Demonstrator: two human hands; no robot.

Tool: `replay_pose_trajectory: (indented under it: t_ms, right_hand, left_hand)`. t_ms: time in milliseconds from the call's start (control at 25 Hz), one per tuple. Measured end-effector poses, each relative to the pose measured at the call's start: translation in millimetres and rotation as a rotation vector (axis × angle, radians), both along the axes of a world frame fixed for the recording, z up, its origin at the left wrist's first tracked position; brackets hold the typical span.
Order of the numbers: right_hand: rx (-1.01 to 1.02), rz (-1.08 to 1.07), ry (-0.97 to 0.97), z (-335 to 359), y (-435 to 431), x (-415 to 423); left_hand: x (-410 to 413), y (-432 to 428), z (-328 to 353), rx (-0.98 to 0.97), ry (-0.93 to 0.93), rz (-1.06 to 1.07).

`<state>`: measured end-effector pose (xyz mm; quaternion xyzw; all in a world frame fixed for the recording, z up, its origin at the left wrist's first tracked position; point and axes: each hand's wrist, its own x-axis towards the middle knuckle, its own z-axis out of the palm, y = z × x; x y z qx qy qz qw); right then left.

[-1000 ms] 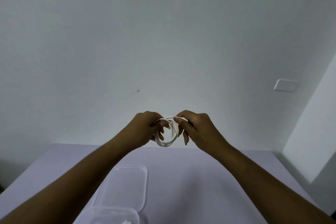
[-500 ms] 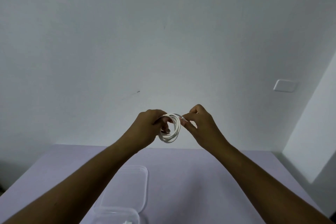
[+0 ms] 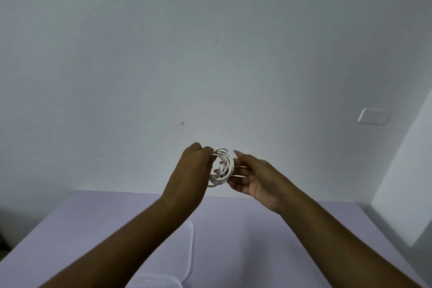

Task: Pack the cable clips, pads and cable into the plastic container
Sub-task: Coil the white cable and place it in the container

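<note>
A white cable (image 3: pixel 225 166), wound into a small coil, is held up in front of the wall above the table. My left hand (image 3: pixel 194 166) grips the coil's left side, with fingertips showing through the loop. My right hand (image 3: pixel 254 175) is just to the right of the coil, palm turned toward it and fingers loosely extended behind it; whether it touches the cable I cannot tell. The clear plastic container's lid (image 3: pixel 187 250) lies flat on the table under my left forearm, and the container's rim (image 3: pixel 154 282) shows at the bottom edge. Clips and pads are hidden.
A lilac table (image 3: pixel 245 241) fills the lower part of the view, ending at a white wall behind. A white wall plate (image 3: pixel 374 116) sits at the right. A second wall face angles in at the far right.
My right hand has let go of its pinch on the coil and opened, turning palm-up to the right of it. My left hand keeps its grip on the coil.
</note>
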<state>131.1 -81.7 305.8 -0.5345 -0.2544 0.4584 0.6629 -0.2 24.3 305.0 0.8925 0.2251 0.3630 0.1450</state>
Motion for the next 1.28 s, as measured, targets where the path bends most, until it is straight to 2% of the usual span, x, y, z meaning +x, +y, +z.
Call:
replay_pose_trajectory:
  t_ms: [200,400,720,920,1080,1200,1280]
  right_hand:
    - [-0.008,0.013,-0.121,-1.6,-3.7,-5.6]
    - [0.026,-0.099,-0.039,-8.3,-1.6,-5.0]
    - [0.056,-0.048,-0.021,-11.8,-1.4,-10.2]
    - [0.166,0.054,0.028,-12.0,-5.1,-8.3]
    - [0.202,0.124,-0.015,-8.3,-4.9,-10.3]
    - [0.2,0.02,-0.119,-10.2,-2.1,-13.4]
    - [0.197,-0.077,-0.267,-13.2,-1.7,-14.5]
  left_hand:
    - [1.9,-5.8,-9.4,0.061,0.019,-0.026]
    - [4.3,-7.1,-13.8,0.067,0.016,-0.059]
    - [0.4,-2.8,-19.3,0.093,0.038,-0.076]
    - [-1.2,1.0,-16.8,-0.076,0.075,-0.09]
    - [-0.5,-0.6,-8.0,-0.319,0.028,-0.102]
    - [-0.4,-2.6,-5.4,-0.52,-0.013,-0.151]
    - [-0.7,-4.2,-4.2,-0.64,-0.024,-0.186]
